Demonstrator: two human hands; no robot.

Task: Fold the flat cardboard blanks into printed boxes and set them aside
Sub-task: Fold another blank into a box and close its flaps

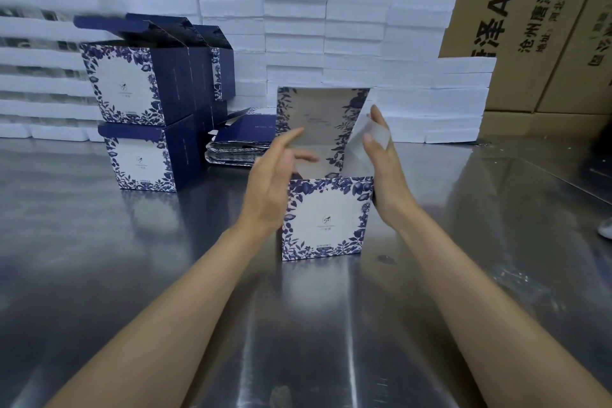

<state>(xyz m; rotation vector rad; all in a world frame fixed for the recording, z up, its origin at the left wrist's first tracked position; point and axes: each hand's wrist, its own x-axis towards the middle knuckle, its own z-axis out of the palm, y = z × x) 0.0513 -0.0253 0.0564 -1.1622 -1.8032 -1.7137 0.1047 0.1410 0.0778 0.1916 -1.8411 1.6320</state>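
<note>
Steel tabletop (331, 341) lies nearest us, bare metal giving a flat base to square cardboard against. Finished boxes (145, 116) stand stacked at far left, out of our working space, with the flat blanks (238, 146) just beside them within reach. Our half-formed box (326, 219) sits upright at centre, lid raised. Our right hand (381, 156) pinches its side flap; our left hand (278, 175) hovers released, fingers straight, seemingly ready to tuck

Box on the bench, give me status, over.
Left hand open at box. Right hand pinching side flap. Lid up, nothing blocking.
</note>
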